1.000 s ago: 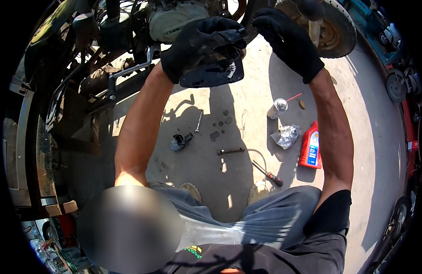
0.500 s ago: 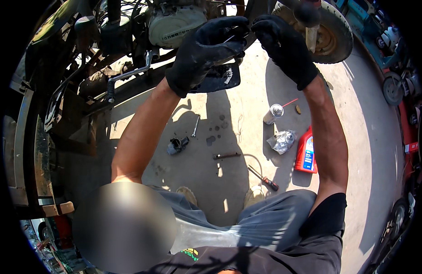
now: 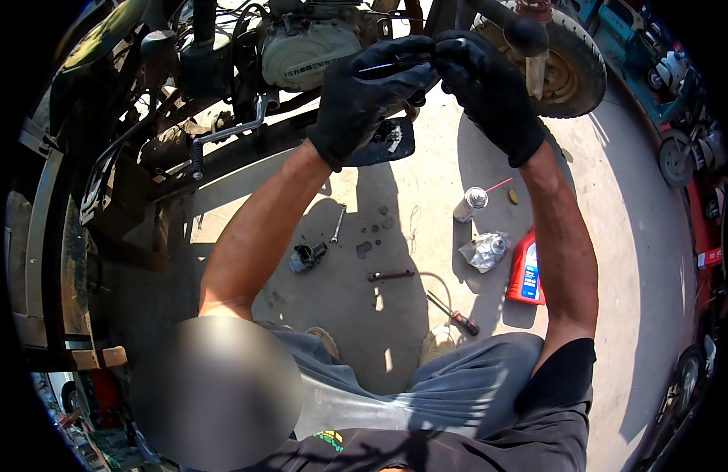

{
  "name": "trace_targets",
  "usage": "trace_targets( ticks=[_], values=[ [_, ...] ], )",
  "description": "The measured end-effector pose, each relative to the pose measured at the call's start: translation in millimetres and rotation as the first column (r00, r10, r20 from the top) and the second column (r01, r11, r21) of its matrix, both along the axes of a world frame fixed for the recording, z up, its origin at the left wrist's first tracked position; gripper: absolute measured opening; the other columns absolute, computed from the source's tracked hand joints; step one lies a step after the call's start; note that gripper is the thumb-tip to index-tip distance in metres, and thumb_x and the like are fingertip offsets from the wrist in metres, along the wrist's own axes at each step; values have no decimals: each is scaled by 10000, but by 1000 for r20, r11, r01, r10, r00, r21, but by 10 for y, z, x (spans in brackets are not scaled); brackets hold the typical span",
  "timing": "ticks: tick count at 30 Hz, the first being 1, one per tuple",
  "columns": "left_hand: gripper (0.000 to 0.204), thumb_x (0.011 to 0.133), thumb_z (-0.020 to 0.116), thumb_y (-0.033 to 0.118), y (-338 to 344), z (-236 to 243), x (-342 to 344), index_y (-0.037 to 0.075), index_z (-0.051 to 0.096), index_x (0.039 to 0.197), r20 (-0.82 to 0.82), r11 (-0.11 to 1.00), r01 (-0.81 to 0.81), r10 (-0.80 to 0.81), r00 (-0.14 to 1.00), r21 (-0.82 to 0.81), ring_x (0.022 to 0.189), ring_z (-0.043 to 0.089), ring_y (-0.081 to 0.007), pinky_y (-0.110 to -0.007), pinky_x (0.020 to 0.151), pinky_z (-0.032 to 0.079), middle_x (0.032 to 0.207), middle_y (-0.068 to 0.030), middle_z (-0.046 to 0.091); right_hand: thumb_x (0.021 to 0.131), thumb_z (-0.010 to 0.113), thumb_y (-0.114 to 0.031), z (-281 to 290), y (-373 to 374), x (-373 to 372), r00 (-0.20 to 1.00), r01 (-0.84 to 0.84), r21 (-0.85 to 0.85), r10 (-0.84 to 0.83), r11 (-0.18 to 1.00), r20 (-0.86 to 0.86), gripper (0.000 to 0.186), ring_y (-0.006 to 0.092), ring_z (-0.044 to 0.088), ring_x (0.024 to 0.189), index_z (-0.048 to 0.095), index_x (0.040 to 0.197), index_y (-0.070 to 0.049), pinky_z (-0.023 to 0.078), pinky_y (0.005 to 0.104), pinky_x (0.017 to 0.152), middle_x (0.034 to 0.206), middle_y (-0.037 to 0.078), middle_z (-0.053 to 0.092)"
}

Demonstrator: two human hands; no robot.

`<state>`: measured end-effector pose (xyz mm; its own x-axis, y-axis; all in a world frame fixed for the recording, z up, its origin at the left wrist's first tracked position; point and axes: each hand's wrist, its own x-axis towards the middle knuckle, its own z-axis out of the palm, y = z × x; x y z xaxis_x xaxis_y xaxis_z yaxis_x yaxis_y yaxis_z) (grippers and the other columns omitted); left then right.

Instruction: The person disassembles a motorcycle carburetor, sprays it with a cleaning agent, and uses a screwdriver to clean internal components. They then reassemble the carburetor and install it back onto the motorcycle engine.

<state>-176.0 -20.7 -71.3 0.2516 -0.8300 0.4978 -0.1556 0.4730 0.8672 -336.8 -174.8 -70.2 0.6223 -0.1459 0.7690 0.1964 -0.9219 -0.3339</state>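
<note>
Left hand (image 3: 372, 90) and right hand (image 3: 486, 94) raised, fingertips together beside engine (image 3: 309, 55)

Left hand, black glove: fingers bent to a narrow grip, thin pale strip (image 3: 377, 68) between thumb and fingers. Right hand, same glove: fingers curled, tips at the left's; can't tell if it holds anything. Dark panel (image 3: 401, 149) with white patch just below left hand; support unclear. Wheel (image 3: 594, 75) beyond right hand.

Concrete floor (image 3: 616, 315), toward its right edge: spray can (image 3: 469, 206) with red straw, plastic-wrapped part (image 3: 487, 252), red bottle (image 3: 524, 275) partly behind right forearm. Toward floor's left edge: wrench (image 3: 338, 224), dark metal part (image 3: 305, 257). Between: metal bar (image 3: 391, 275), screwdriver (image 3: 464, 321) near right shoe (image 3: 436, 344).
</note>
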Motion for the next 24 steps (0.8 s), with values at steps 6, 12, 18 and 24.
trace_targets(
  ticks=[6, 12, 18, 24],
  values=[
    [327, 1018, 654, 98, -79, -4, 2, 11, 664, 1332, -188, 982, 184, -186, 964, -28, 1090, 682, -126, -272, 924, 569, 1288, -86, 691, 950, 660, -74, 58, 122, -3, 999, -38, 167, 32, 985, 36, 205, 220, 692, 974, 669, 1145, -13, 549, 332, 875, 1085, 108, 684],
    [348, 990, 668, 71, -151, -107, 386, 90, 668, 1338, 561, 882, 94, 208, 801, -461, 1065, 706, -201, -319, 892, 593, 1399, -144, 623, 992, 646, -103, 111, 139, -115, 992, 96, 399, -53, 912, -117, 176, 128, 665, 935, 667, 1145, -17, 551, 274, 772, 1068, 73, 681],
    [356, 1023, 621, 94, 0, -38, 448, 85, 631, 1379, 444, 966, 42, 78, 893, -254, 1081, 727, -228, -360, 925, 605, 1346, -150, 658, 984, 695, -99, -55, -164, -164, 994, 77, -129, -67, 989, 85, 205, 131, 657, 895, 675, 1178, -36, 536, 256, 716, 1100, 74, 689],
    [383, 1039, 594, 105, -316, -191, 527, 9, 576, 1409, 631, 823, 119, 325, 704, -556, 1119, 718, -278, -349, 959, 601, 1305, -176, 678, 856, 811, -156, -70, 41, 1, 992, 111, -182, -98, 977, 76, 246, 269, 697, 928, 680, 1051, -84, 574, 331, 769, 1105, 98, 670]
  ],
)
